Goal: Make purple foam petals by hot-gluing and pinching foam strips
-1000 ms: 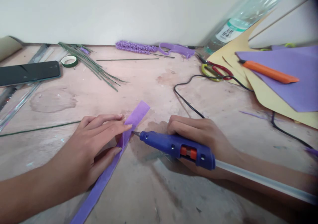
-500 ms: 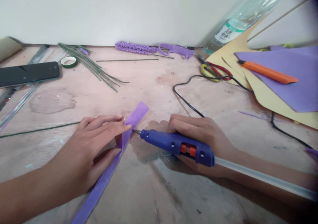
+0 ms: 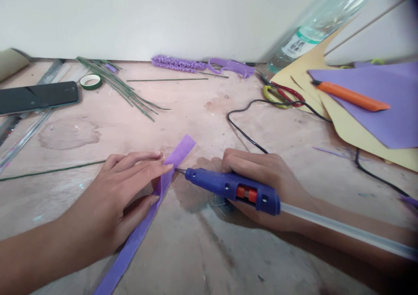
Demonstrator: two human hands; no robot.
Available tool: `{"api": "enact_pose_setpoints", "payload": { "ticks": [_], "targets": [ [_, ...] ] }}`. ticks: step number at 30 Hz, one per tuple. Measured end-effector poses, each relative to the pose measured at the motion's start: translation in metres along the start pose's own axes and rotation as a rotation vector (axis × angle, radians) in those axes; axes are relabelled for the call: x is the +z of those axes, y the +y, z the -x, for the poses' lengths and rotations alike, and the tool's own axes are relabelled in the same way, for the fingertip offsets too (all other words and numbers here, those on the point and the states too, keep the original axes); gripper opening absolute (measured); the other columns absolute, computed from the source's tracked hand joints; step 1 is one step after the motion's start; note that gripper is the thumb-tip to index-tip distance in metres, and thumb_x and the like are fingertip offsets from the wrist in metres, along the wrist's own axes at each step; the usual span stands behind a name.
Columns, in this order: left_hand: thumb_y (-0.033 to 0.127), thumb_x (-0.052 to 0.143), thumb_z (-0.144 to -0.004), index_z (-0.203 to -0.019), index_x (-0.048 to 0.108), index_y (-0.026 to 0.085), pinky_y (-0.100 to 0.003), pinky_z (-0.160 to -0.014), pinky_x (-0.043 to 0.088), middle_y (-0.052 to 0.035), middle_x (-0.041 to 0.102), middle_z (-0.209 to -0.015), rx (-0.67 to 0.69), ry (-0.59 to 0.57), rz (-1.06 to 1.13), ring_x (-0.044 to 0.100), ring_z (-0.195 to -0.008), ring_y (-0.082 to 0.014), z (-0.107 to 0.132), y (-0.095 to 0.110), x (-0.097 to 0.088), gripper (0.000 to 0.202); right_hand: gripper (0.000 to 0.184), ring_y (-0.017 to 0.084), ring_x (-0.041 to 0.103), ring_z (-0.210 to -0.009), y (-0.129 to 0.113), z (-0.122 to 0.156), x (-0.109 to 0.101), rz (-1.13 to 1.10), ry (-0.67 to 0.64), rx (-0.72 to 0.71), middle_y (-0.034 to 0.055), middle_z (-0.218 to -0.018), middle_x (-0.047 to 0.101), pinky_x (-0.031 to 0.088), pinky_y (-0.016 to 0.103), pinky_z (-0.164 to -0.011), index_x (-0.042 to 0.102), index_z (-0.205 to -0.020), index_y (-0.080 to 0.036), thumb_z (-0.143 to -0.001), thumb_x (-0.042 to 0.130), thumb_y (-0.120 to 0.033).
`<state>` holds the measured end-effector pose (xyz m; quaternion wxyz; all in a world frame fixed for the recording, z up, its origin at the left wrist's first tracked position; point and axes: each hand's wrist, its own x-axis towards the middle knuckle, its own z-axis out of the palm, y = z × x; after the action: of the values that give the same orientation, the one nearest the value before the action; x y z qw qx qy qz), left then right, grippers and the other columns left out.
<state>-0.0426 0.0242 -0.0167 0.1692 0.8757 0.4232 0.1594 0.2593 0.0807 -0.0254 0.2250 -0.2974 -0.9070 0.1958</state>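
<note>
My left hand [image 3: 114, 194] lies on a long purple foam strip [image 3: 146, 216] that runs from the table's front edge up to the middle, fingers together and pressing its folded edge flat. My right hand [image 3: 267, 177] is wrapped round a blue glue gun [image 3: 231, 186] with a clear glue stick [image 3: 342, 229] sticking out of its back. The gun's metal nozzle touches the strip's right edge just beside my left fingertips.
On the wooden table: a black phone [image 3: 37, 96], green tape roll [image 3: 90, 81], green wire stems [image 3: 127, 92], a purple flower spike [image 3: 178, 62], scissors [image 3: 281, 95], a black cord [image 3: 254, 142], an orange cutter [image 3: 351, 95] on purple and yellow foam sheets [image 3: 379, 112], and a plastic bottle [image 3: 313, 29].
The glue gun's nozzle has slid a little up along the strip's edge, away from me. My left hand has stayed in place.
</note>
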Motion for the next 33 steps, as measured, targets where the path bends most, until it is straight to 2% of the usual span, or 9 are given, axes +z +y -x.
{"api": "enact_pose_setpoints", "payload": {
  "ticks": [7, 10, 14, 18, 21, 25, 28, 31, 33],
  "targets": [
    [0.016, 0.047, -0.104, -0.146, 0.047, 0.026, -0.05, -0.103, 0.039, -0.008, 0.067, -0.142, -0.016, 0.0, 0.007, 0.05, -0.141, -0.0292, 0.0, -0.001, 0.001, 0.044, 0.011, 0.014, 0.051, -0.059, -0.009, -0.004, -0.007, 0.008, -0.107, 0.105, 0.0006, -0.071, 0.057, 0.033, 0.028, -0.054, 0.046, -0.078, -0.023, -0.084, 0.055, -0.026],
    [0.016, 0.047, -0.103, -0.146, 0.047, 0.027, -0.048, -0.104, 0.037, -0.0066, 0.066, -0.144, -0.007, 0.004, 0.004, 0.05, -0.141, -0.0272, 0.0, -0.002, 0.002, 0.044, 0.009, 0.015, 0.053, -0.059, -0.007, -0.008, -0.019, 0.162, -0.075, 0.063, 0.0014, -0.075, 0.062, 0.031, 0.03, -0.054, 0.052, -0.084, -0.023, -0.087, 0.058, -0.029],
    [0.015, 0.046, -0.103, -0.144, 0.05, 0.025, -0.046, -0.106, 0.035, -0.0047, 0.067, -0.143, 0.0, 0.026, -0.007, 0.051, -0.14, -0.0257, 0.001, -0.003, 0.001, 0.042, 0.012, 0.02, 0.061, -0.076, 0.019, -0.019, -0.044, 0.474, 0.081, 0.021, 0.0063, -0.099, 0.069, 0.03, 0.033, -0.059, 0.059, -0.1, -0.023, -0.093, 0.059, -0.034],
    [0.008, 0.037, -0.103, -0.135, 0.059, 0.023, -0.045, -0.097, 0.038, -0.0042, 0.072, -0.136, 0.059, 0.094, -0.069, 0.058, -0.132, -0.0253, 0.0, -0.007, -0.002, 0.041, 0.015, 0.016, 0.051, -0.072, 0.053, -0.033, -0.067, 0.582, 0.021, 0.087, 0.0099, -0.116, 0.061, 0.023, 0.032, -0.058, 0.061, -0.102, -0.021, -0.09, 0.063, -0.029],
    [0.013, 0.042, -0.105, -0.12, 0.068, 0.021, -0.048, -0.088, 0.037, -0.005, 0.078, -0.12, 0.114, 0.173, -0.259, 0.066, -0.116, -0.0291, -0.004, -0.011, -0.01, 0.031, 0.024, 0.022, 0.057, -0.086, 0.056, -0.042, -0.075, 0.559, -0.066, 0.078, 0.0128, -0.117, 0.061, 0.036, 0.035, -0.069, 0.062, -0.109, -0.02, -0.085, 0.064, -0.017],
    [0.023, 0.045, -0.107, -0.093, 0.074, 0.024, -0.052, -0.085, 0.037, -0.0054, 0.078, -0.096, 0.105, 0.218, -0.447, 0.064, -0.099, -0.0313, -0.007, -0.015, -0.023, 0.032, 0.021, 0.031, 0.057, -0.106, 0.016, -0.047, -0.063, 0.493, -0.043, 0.049, 0.0175, -0.113, 0.064, 0.041, 0.045, -0.09, 0.062, -0.109, -0.016, -0.09, 0.051, -0.015],
    [0.027, 0.044, -0.108, -0.085, 0.072, 0.024, -0.05, -0.083, 0.039, -0.0061, 0.074, -0.087, 0.098, 0.228, -0.569, 0.061, -0.095, -0.0298, -0.007, -0.02, -0.027, 0.036, 0.017, 0.022, 0.062, -0.086, -0.033, -0.047, -0.038, 0.389, -0.061, 0.039, 0.0097, -0.095, 0.066, 0.044, 0.036, -0.076, 0.062, -0.097, -0.017, -0.098, 0.048, -0.027],
    [0.027, 0.048, -0.107, -0.083, 0.07, 0.023, -0.048, -0.08, 0.039, -0.0054, 0.072, -0.084, 0.145, 0.268, -0.622, 0.059, -0.092, -0.0288, -0.007, -0.026, -0.026, 0.033, 0.046, 0.017, 0.054, -0.061, -0.075, -0.048, -0.01, 0.28, -0.357, 0.155, 0.0031, -0.07, 0.065, 0.031, 0.032, -0.062, 0.057, -0.07, -0.019, -0.099, 0.055, -0.055],
    [0.027, 0.053, -0.105, -0.08, 0.069, 0.022, -0.046, -0.078, 0.038, -0.0039, 0.071, -0.08, 0.196, 0.339, -0.612, 0.058, -0.087, -0.0276, -0.008, -0.032, -0.025, 0.03, 0.049, 0.02, 0.059, -0.066, -0.092, -0.051, 0.004, 0.36, -0.454, 0.194, 0.0058, -0.076, 0.07, 0.03, 0.033, -0.063, 0.061, -0.075, -0.017, -0.094, 0.062, -0.062]
  ]
}}
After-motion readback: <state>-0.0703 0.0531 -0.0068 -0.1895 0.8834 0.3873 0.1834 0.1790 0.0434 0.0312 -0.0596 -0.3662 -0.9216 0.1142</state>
